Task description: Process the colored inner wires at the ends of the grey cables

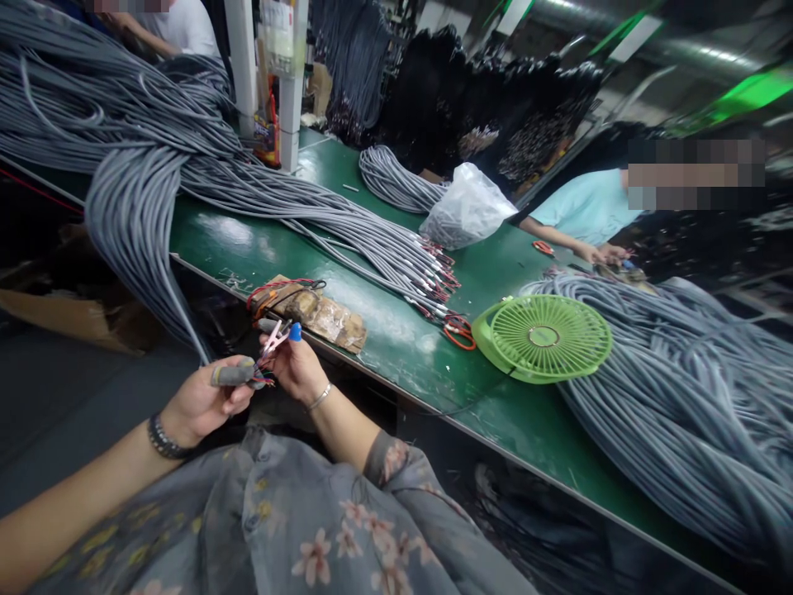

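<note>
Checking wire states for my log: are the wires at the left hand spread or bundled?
Spread, at least at their ends: the wires splay out as separate coloured strands just beyond the left hand.

Grey along the cables (133, 202), green across the bench (421, 355), lime on the fan (545, 335), blue over the thumb cover (296, 332), pink-flowered on grey clothing (310, 508).

I see a round green fan (548, 337) on the right of the green table (427, 355). Past it is a see-through bag (474, 202). A brown box (74, 306) is low on my left. A person in light blue (588, 207) is far right.
</note>
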The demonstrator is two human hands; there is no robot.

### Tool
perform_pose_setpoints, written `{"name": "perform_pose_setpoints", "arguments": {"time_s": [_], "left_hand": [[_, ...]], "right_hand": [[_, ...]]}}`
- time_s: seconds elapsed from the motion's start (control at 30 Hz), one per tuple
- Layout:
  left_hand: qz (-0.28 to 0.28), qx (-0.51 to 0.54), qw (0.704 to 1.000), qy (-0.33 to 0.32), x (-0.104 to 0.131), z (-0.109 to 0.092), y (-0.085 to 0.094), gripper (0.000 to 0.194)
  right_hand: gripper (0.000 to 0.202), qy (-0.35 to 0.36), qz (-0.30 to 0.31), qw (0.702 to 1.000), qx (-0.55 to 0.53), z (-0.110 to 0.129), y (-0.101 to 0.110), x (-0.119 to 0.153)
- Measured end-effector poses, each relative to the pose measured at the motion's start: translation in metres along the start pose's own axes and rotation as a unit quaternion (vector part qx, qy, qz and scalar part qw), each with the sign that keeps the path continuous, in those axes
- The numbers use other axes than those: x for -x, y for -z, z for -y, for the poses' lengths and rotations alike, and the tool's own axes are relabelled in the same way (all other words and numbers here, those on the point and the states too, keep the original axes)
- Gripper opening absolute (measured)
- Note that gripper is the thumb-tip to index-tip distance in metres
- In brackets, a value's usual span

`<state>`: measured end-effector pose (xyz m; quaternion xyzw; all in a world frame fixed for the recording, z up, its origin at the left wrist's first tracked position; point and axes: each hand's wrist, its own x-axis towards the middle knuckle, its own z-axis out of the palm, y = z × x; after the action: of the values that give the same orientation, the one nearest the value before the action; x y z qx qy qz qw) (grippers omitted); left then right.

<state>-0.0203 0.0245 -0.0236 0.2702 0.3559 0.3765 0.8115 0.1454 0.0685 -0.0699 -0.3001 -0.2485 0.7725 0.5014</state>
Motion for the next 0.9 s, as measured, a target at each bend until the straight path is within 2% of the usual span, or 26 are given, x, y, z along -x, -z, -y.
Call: {"name": "perform_pose_setpoints", "arguments": {"time_s": [0.1,0.27,0.33,0.57,0.73,0.9], "left_hand": [[-0.004,-0.001,1.000,0.005,-0.002,0.001,0.000,0.026],[-0.003,0.002,1.000,0.004,-0.001,0.001,0.000,0.028],[0.001,0.001,1.000,0.007,-0.001,0.001,0.001,0.026],[0.009,-0.003,1.000,0.012,-0.003,0.003,0.003,0.024],[0.009,0.000,1.000,0.014,-0.006,0.004,0.003,0.025],[-0.017,-0.034,0.999,0.002,-0.007,0.003,-0.001,0.023]], "right_hand": [[0.064,-0.012,0.001,1.000,-0.005,-0.001,0.002,-0.002],[0.074,0.055,-0.015,0.997,0.057,-0.005,0.003,0.000],[0.074,0.062,-0.015,0.996,0.062,-0.006,0.002,0.001],[0.057,-0.045,-0.035,0.997,-0.057,0.000,-0.006,0.001],[0.048,-0.051,-0.070,0.993,-0.079,0.001,-0.011,0.001],[0.052,-0.051,-0.061,0.994,-0.068,0.004,-0.010,0.004]]}}
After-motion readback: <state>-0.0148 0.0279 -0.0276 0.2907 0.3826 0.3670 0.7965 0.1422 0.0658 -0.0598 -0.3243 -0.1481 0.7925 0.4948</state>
